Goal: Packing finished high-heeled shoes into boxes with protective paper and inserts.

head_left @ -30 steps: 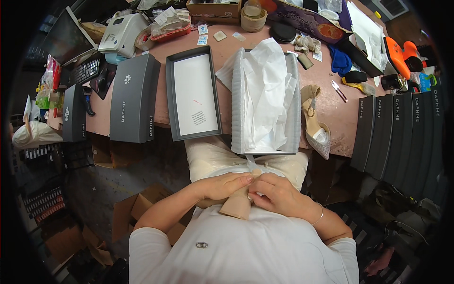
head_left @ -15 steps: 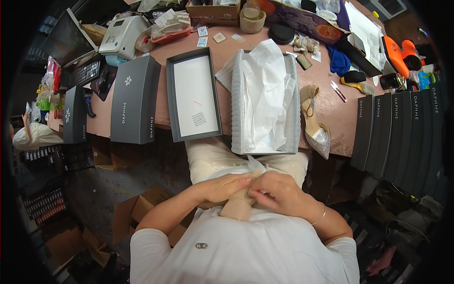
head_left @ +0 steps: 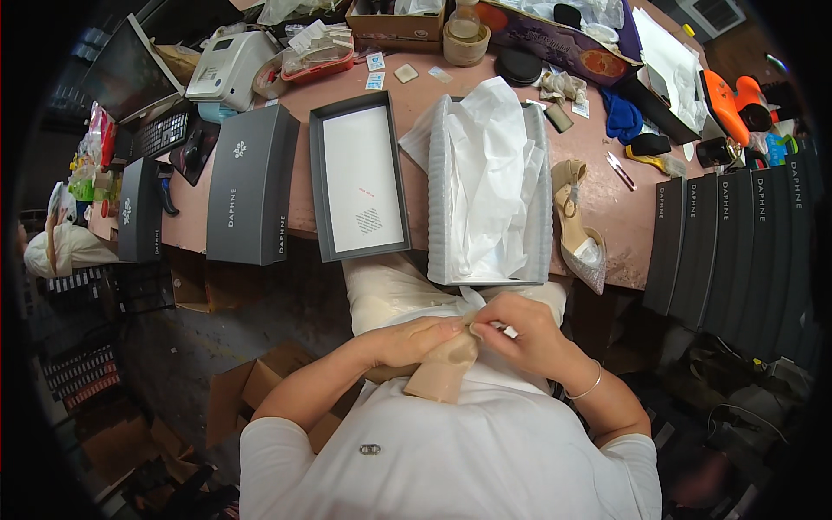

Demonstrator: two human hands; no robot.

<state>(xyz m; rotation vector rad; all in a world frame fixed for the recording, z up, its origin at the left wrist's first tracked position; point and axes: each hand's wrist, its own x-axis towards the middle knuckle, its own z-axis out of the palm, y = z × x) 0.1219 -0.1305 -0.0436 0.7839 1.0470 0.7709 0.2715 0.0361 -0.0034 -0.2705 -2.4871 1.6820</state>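
Observation:
A beige high-heeled shoe [head_left: 444, 373] rests in my lap, its heel end toward my body. My left hand [head_left: 414, 340] is wrapped round it from the left. On the other side, my right hand [head_left: 524, 331] pinches at its upper edge, where a thin strap seems to be; the fingers hide most of that spot. A bit of white tissue shows just beyond my fingertips. The matching shoe [head_left: 574, 227], with a glittery pointed toe and an ankle strap, lies on the table to the right of an open box [head_left: 436, 227] lined with white tissue paper [head_left: 490, 182].
An empty dark grey box lid [head_left: 403, 208] lies left of the open box. Closed grey shoe boxes [head_left: 247, 195] stand further left, and several more [head_left: 693, 243] line the right. Small scissors [head_left: 620, 172], a blue cloth [head_left: 620, 117] and a label printer [head_left: 227, 68] sit on the table [head_left: 299, 156].
My right hand has moved slightly up and away from the heel end, and uncovers more of the shoe's side. My left hand keeps its hold.

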